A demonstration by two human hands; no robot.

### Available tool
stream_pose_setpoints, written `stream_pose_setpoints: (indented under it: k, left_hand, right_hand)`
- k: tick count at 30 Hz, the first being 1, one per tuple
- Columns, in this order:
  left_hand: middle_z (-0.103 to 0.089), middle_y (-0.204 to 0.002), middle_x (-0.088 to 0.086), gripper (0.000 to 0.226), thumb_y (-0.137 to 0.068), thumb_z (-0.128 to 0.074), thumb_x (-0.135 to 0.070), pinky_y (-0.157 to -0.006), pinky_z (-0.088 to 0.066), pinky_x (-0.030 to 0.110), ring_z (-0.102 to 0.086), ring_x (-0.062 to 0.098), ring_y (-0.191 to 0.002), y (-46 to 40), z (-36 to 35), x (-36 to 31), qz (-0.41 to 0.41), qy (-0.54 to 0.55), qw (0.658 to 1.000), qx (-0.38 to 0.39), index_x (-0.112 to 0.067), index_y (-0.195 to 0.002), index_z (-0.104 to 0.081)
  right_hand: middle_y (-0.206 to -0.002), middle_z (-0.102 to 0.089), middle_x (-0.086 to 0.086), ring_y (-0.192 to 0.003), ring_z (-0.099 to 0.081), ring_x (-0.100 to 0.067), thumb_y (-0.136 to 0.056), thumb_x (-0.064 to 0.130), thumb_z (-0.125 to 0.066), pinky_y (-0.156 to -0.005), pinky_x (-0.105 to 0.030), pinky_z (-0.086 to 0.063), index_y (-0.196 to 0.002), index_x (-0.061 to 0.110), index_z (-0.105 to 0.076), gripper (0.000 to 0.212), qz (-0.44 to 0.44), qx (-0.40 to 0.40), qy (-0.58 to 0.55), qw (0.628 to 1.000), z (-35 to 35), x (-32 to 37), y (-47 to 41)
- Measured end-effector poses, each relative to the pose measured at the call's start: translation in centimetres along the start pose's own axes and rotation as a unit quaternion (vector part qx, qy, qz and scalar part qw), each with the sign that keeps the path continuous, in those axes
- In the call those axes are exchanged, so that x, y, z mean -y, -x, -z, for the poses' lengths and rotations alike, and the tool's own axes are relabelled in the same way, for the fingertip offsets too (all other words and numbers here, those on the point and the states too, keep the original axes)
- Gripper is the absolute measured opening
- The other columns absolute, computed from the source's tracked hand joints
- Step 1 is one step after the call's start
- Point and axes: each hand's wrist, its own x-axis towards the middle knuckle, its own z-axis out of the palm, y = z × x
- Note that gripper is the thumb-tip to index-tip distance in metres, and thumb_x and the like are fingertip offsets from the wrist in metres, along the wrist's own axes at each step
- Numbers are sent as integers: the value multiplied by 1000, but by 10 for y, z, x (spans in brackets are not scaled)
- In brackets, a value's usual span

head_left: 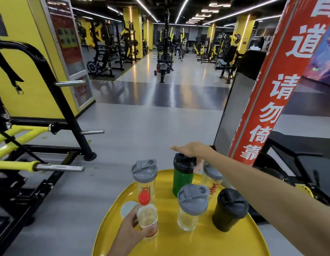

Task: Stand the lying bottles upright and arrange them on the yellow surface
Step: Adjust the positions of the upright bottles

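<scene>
**Two hands on the bottles, yellow tray nearly set**

My left hand [132,230] has its fingers curled round the red-capped bottle [147,217], gripping the clear plastic body low down so it stands upright near the tray's front left; I judge I'm steadying it into place. My right hand [192,150] reaches across flat, palm down, fingers extended over the lid of the green shaker [183,175] at the far side; whether it presses on the lid or just hovers I cannot tell, and it grips nothing that I can see

Outward from there: three clear shakers with grey flip-top lids stand upright, one far left [144,179], one in the middle [192,206], one behind my forearm [212,179]. A matte black shaker [229,209] stands at the right. A pale round lid-like disc [127,208] lies flat beside my left hand. All sit on the glossy yellow round tray [179,242], smooth and rimmed. No bottle looks to be lying down, so mostly spacing remains
</scene>
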Motion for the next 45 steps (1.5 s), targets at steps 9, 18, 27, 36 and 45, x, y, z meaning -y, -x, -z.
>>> stream_pose_setpoints:
  k: [9,18,27,36,45]
  left_hand:
    - [-69,-109,-23,60,-66,-91,-15,-81,-54,13,-65,1,-100,1,2,4,2,14,1000,-2,-33,-114,-60]
    - [-70,-109,-18,68,-62,-94,-25,-85,-55,18,-66,7,-102,-2,4,10,4,15,1000,1,-29,-121,-60]
    - [-72,-111,-11,75,-60,-94,-34,-89,-56,23,-67,12,-106,-5,5,14,2,6,1000,11,-29,-126,-60]
    - [-70,-111,-17,72,-62,-94,-32,-90,-56,23,-65,8,-106,-3,5,9,2,8,1000,15,-31,-125,-59]
    - [-70,-112,-18,74,-60,-93,-38,-92,-55,24,-65,7,-108,-2,5,7,8,10,1000,11,-33,-125,-58]
  right_hand:
    - [-134,-50,-26,-51,-69,-35,-83,59,-54,-39,-30,-55,-140,4,-39,81,-34,27,44,998,-19,9,-26]
    - [-158,-28,-19,-104,-67,-40,-88,35,-65,-84,-43,-60,-153,20,-21,79,68,105,133,983,4,10,-25]
    - [-163,-16,-7,-143,-28,-40,-89,11,-68,-103,-53,-48,-152,33,-27,79,121,180,149,965,18,0,-36]
    - [-115,-60,-11,-96,-60,-30,-65,44,-88,-60,-34,-51,-114,6,-52,71,151,16,223,963,-15,5,-35]
    - [-131,-53,-2,-109,-55,-27,-56,41,-94,-87,-41,-55,-128,24,-48,88,294,61,302,905,-1,-5,-43]
